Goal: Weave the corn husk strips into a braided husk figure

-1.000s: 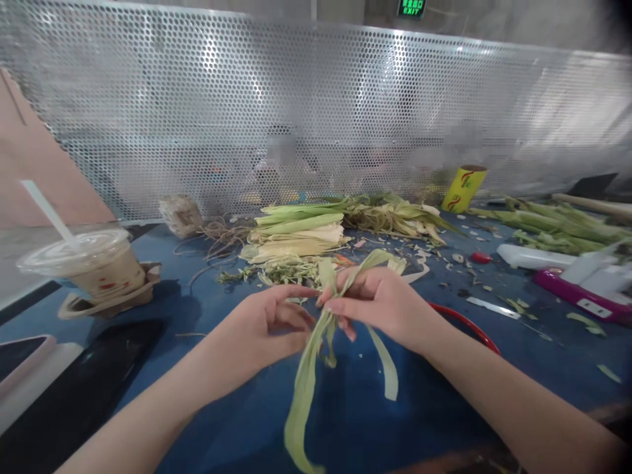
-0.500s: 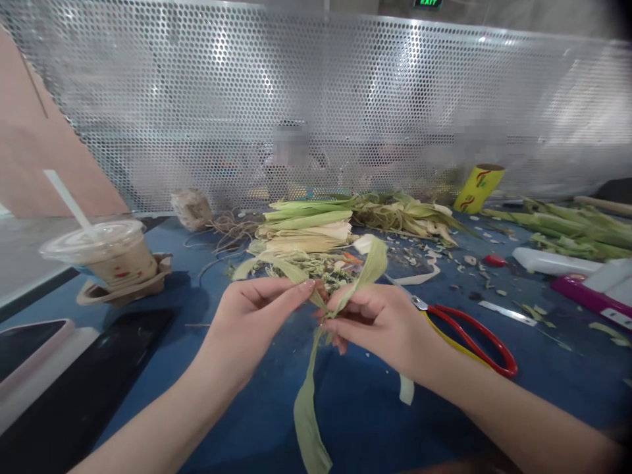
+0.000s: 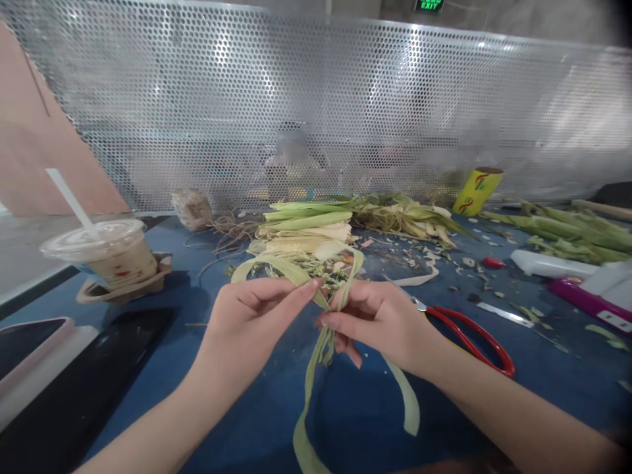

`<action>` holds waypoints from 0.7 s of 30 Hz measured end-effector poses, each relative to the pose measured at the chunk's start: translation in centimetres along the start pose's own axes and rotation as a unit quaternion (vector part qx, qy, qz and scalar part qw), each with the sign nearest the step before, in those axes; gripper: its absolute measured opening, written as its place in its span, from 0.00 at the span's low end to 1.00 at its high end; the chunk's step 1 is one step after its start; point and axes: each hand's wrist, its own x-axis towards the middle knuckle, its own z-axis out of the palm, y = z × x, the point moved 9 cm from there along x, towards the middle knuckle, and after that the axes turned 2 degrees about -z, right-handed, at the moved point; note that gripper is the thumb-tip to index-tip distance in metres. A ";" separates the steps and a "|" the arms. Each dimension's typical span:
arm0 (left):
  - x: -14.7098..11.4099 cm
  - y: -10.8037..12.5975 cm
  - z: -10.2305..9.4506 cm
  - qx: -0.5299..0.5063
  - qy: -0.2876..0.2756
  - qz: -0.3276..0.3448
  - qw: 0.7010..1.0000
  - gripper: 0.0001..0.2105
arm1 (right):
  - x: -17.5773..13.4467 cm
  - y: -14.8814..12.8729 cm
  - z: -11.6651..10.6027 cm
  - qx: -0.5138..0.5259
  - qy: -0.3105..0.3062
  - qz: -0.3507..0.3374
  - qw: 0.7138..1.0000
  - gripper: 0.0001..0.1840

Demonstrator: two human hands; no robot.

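Both hands meet over the table, pinching long pale-green corn husk strips that cross between my fingertips. My left hand has thumb and forefinger closed on one strip, which arches up and to the left. With thumb against forefinger, my right hand grips the crossing point and a narrow looped strip. One strip hangs down toward me, and another tail droops below my right wrist. Just behind lies a stack of flat corn husks. Red-handled scissors rest beside my right forearm, partly hidden by it.
At left stand a drink cup in a cardboard holder and a black tablet-like slab. Twine, more husks, a metal blade, a glue gun-like tool and a yellow tube lie around. A perforated metal screen rises behind.
The upright strip by my right hand has turned into a narrower loop. The tail under my right wrist hangs out farther, and my right lower fingers have spread slightly.
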 end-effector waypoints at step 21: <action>-0.5 -0.1 4.0 -0.008 -0.252 -0.062 0.966 0.05 | 0.4 -0.5 -2.1 -0.163 0.041 -0.024 0.985 0.17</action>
